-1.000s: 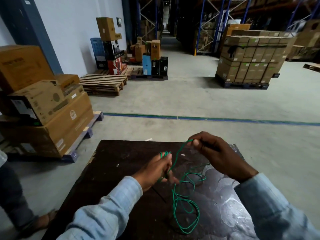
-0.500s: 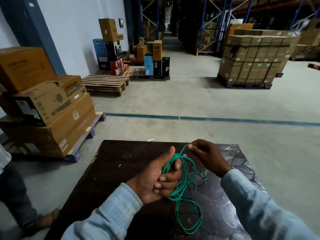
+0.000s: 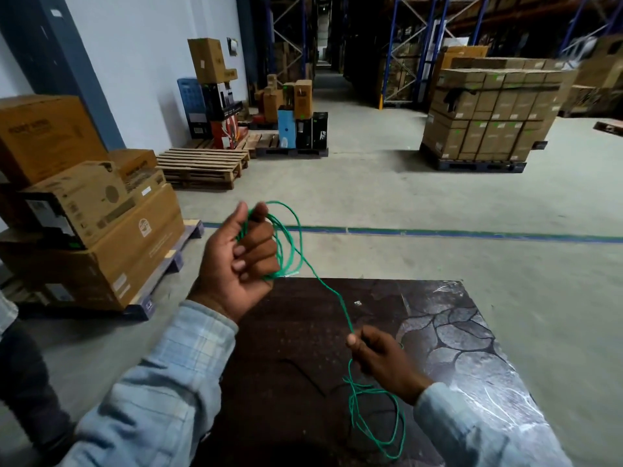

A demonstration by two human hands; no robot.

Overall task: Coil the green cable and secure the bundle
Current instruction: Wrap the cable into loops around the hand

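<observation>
Several loops of the green cable (image 3: 286,237) are held in the raised left hand (image 3: 241,261); its strand is pinched by the right hand (image 3: 381,360), the slack lying on the dark surface (image 3: 296,332).

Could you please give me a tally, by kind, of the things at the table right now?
Hands: 2, left hand and right hand
Green cable: 1
Black tie lying on the table: 1
Table: 1
Total: 5
</observation>
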